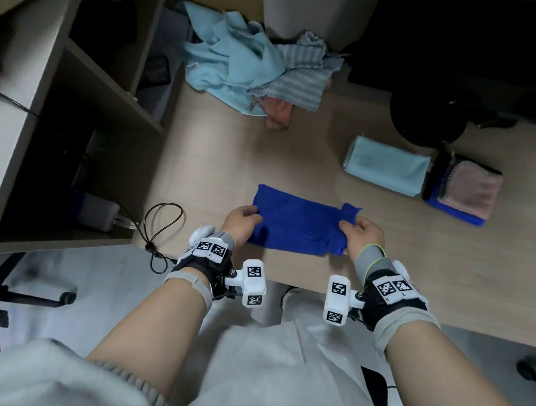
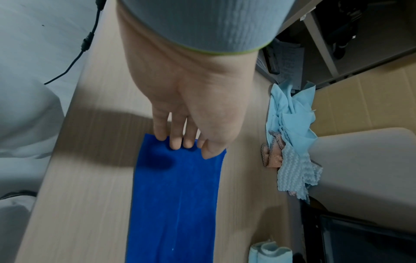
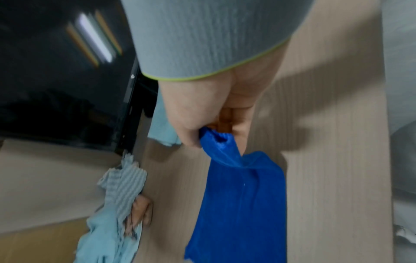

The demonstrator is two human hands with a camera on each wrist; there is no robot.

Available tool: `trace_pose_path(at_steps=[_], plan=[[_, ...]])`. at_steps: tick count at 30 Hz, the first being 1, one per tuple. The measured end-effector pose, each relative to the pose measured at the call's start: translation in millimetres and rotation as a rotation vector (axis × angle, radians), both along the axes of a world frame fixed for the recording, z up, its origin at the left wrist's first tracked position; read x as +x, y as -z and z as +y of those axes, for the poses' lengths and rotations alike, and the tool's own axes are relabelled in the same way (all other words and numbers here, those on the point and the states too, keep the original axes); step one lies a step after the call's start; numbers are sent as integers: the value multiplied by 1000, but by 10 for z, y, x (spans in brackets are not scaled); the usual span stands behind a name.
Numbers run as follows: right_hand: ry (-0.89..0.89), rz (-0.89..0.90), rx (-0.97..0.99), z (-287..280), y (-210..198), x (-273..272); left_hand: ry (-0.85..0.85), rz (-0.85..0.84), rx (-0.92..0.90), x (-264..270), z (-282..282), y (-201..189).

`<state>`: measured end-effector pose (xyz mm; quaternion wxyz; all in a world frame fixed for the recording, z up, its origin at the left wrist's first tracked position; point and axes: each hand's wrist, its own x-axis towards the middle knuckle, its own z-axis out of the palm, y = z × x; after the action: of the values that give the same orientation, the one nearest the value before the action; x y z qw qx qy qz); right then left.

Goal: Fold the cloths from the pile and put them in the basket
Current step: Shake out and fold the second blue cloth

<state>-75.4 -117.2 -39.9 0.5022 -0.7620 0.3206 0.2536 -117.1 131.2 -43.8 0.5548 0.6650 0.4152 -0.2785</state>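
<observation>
A blue cloth (image 1: 301, 223), folded into a long strip, lies across the wooden table (image 1: 297, 159) in front of me. My left hand (image 1: 241, 220) presses its straight fingertips (image 2: 178, 144) onto the strip's left end, which lies flat. The right hand (image 1: 359, 230) grips the bunched right end (image 3: 220, 144) and holds it raised off the table. The pile of unfolded cloths (image 1: 241, 67), light blue, grey and pink, sits at the back. To the right lie a folded light blue cloth (image 1: 386, 165) and a pink-topped stack of folded cloths (image 1: 463, 190) with a black edge beside it.
An open shelf unit (image 1: 74, 83) borders the table on the left. A looped black cable (image 1: 158, 224) lies at the table's front left corner. A white bin (image 1: 314, 6) stands behind the pile, and a round black stand base (image 1: 427, 117) sits at the back right.
</observation>
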Motion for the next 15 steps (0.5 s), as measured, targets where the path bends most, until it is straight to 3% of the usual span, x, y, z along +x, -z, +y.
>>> trace_pose_path(at_steps=[8, 15], plan=[[-263, -46, -47, 930, 6, -100, -16, -5, -237, 22, 412, 1], [-436, -63, -247, 1587, 54, -68, 56, 3, -276, -12, 793, -11]])
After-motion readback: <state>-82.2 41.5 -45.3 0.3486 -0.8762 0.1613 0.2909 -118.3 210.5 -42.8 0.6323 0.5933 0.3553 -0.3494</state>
